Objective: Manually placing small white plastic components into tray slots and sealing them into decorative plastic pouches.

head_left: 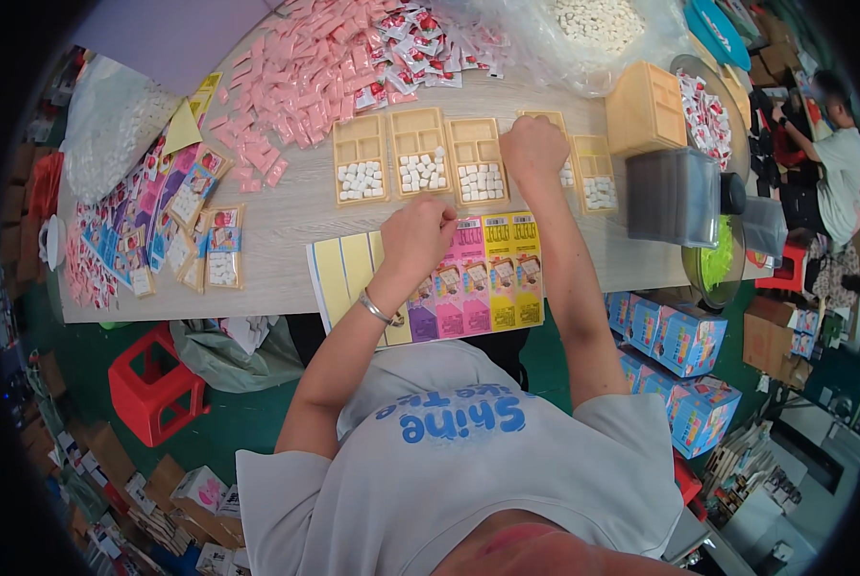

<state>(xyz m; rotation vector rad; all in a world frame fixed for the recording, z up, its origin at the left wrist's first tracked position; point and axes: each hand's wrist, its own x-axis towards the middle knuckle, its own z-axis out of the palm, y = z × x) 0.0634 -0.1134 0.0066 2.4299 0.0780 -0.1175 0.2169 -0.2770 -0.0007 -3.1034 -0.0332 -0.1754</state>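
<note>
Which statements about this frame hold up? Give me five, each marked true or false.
1. The right grip is at the row of beige trays. True.
2. White cubes sit in the tray compartments farthest from the person. False: they sit in those nearest the person.
3. The silver bracelet is on the right wrist. False: it is on the left.
4. Printed sheets lie between the trays and the person. True.
5. The pink packets are heaped nearer the person than the trays. False: the heap lies mostly beyond them.

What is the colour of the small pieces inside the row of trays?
The small pieces are white; the head view shows this best.
</note>
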